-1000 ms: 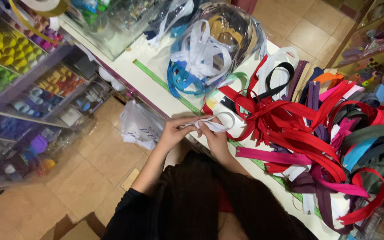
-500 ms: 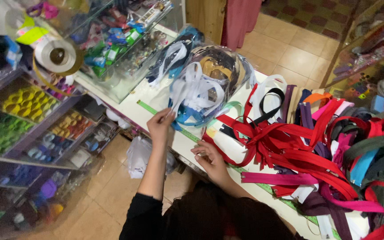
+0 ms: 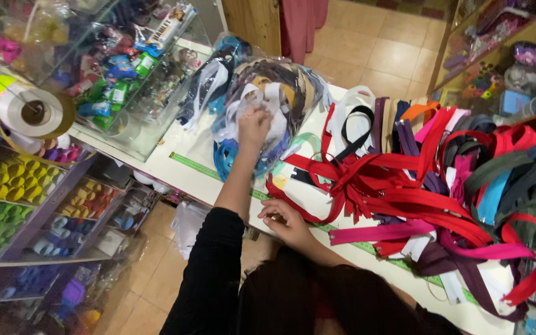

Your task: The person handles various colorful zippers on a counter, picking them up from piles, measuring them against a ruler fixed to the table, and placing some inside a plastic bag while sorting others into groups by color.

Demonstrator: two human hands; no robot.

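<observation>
Since half a second ago our left hand (image 3: 254,124) is reaching farther, fingers curling into the bag of white zippers (image 3: 274,99); right hand (image 3: 286,218) is resting loosely curled on the surface (image 3: 187,170), holding nothing.

Counter (image 3: 184,164): bag of zippers (image 3: 280,99) far centre; loose zipper pile (image 3: 442,186) to its right; tape roll (image 3: 32,111) far left
</observation>
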